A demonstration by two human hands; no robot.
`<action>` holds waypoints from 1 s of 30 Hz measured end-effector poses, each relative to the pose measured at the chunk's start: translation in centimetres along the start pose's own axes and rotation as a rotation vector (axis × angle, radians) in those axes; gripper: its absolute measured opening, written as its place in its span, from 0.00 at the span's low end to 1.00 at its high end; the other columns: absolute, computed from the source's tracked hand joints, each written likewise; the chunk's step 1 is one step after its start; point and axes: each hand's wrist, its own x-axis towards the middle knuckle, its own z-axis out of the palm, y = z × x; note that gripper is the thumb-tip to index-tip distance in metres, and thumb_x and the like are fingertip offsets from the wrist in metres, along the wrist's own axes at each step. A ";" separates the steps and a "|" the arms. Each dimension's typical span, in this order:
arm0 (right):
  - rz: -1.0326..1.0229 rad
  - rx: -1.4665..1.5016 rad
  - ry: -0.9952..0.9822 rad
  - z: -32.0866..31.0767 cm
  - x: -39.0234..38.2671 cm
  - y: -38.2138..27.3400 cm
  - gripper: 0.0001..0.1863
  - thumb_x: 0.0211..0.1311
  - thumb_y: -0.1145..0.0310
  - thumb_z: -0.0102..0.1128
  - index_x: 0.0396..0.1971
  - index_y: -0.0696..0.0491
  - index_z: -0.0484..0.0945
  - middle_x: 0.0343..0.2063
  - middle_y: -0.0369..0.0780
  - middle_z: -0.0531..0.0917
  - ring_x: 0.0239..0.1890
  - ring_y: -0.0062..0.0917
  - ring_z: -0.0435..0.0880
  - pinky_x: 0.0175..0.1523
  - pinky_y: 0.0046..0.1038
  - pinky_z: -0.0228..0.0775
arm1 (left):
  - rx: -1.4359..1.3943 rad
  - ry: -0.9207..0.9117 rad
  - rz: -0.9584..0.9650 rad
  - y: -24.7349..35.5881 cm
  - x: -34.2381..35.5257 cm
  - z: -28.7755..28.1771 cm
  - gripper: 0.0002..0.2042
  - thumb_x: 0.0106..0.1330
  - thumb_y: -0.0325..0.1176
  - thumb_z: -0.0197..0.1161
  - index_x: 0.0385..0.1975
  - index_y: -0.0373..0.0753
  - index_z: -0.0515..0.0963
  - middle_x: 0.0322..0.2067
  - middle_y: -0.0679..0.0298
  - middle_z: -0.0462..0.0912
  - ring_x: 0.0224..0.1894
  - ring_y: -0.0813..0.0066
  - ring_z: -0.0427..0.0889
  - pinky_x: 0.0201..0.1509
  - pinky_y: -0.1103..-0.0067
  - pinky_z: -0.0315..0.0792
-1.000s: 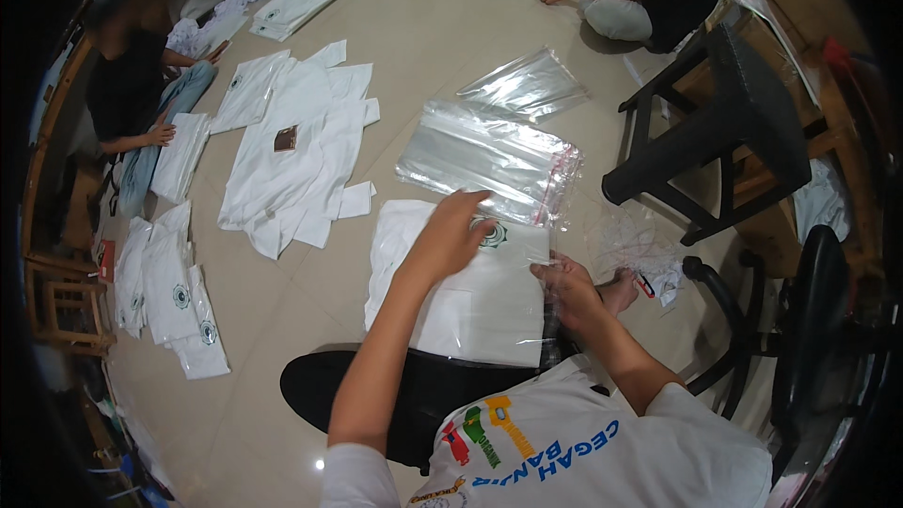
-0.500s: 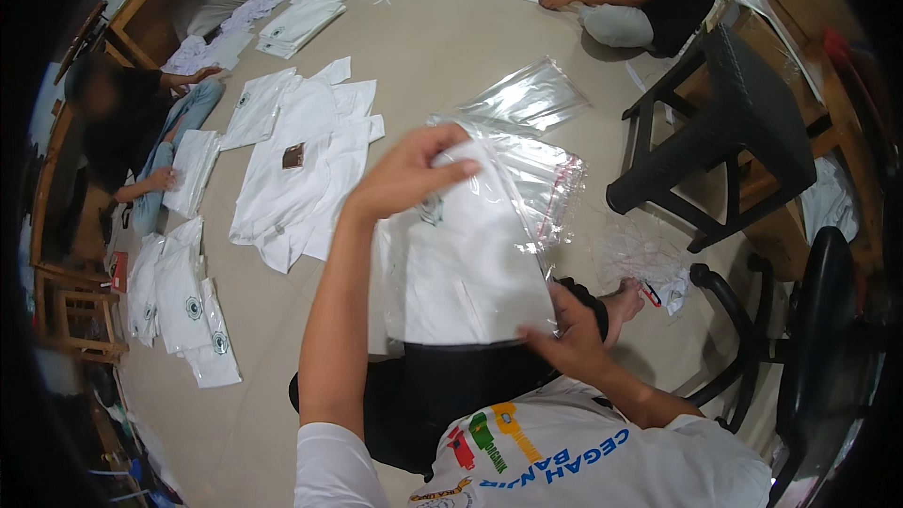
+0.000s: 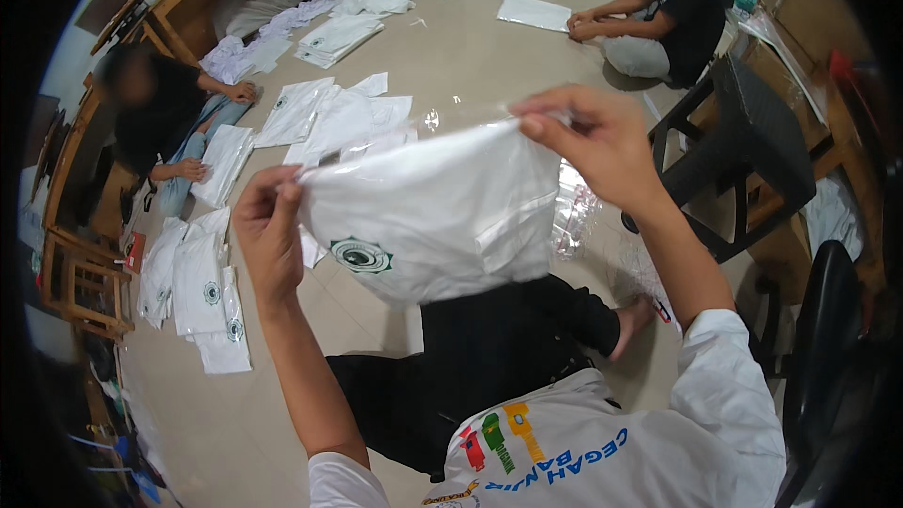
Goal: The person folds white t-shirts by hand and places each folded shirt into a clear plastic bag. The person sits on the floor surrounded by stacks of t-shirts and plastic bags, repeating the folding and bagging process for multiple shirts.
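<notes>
A folded white shirt [image 3: 433,198] inside a clear plastic bag hangs between my hands, above my lap. A round green emblem [image 3: 362,256] shows near its lower left corner. My left hand [image 3: 271,230] pinches the bag's upper left corner between thumb and fingers. At the upper right corner, my right hand [image 3: 594,141] grips the bag's edge the same way. Clear plastic bags [image 3: 576,212] lie on the floor behind the shirt, mostly hidden by it. To the left, bagged white shirts [image 3: 199,287] with the same emblem lie overlapping on the floor.
A black plastic stool [image 3: 752,146] and a black chair [image 3: 820,348] stand at the right. One person [image 3: 150,122] sits at the left beside white garments [image 3: 350,127]; another person [image 3: 679,33] sits at the far right by a white folded piece [image 3: 533,12]. A shirt stack [image 3: 339,38] lies farther back.
The bagged shirt has been raised and turned, so its emblem faces me at the lower left. My left hand moved left to one corner; my right hand rose to the other.
</notes>
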 end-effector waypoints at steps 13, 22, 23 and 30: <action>0.010 -0.015 -0.413 -3.6 -9.3 1.7 0.08 0.65 0.70 0.71 0.42 0.55 0.92 0.44 0.40 0.93 0.56 0.34 0.89 0.65 0.36 0.75 | 0.368 -0.216 0.022 3.9 -15.0 0.3 0.12 0.59 0.22 0.75 0.42 0.37 0.89 0.40 0.58 0.91 0.52 0.65 0.89 0.53 0.71 0.81; 0.274 -0.142 -0.439 -1.0 -24.5 8.2 0.13 0.56 0.83 0.72 0.40 0.55 0.92 0.44 0.42 0.92 0.55 0.38 0.87 0.64 0.39 0.77 | 0.696 -0.294 -0.122 -2.9 -32.2 3.6 0.12 0.60 0.21 0.74 0.43 0.43 0.90 0.46 0.66 0.93 0.57 0.66 0.89 0.64 0.62 0.76; 0.295 -0.173 -0.454 -1.4 -24.5 7.7 0.13 0.55 0.84 0.71 0.40 0.55 0.92 0.42 0.41 0.92 0.52 0.38 0.87 0.60 0.38 0.78 | 0.708 -0.295 -0.082 -2.9 -32.1 3.6 0.12 0.60 0.22 0.74 0.43 0.42 0.90 0.46 0.66 0.93 0.57 0.65 0.89 0.62 0.63 0.77; 0.314 -0.278 -0.507 -2.9 -21.8 5.8 0.17 0.50 0.88 0.65 0.40 0.57 0.88 0.32 0.40 0.86 0.39 0.33 0.82 0.45 0.34 0.76 | 0.790 -0.396 0.046 -2.8 -32.4 2.8 0.11 0.58 0.25 0.74 0.40 0.41 0.88 0.47 0.64 0.91 0.55 0.63 0.88 0.60 0.66 0.79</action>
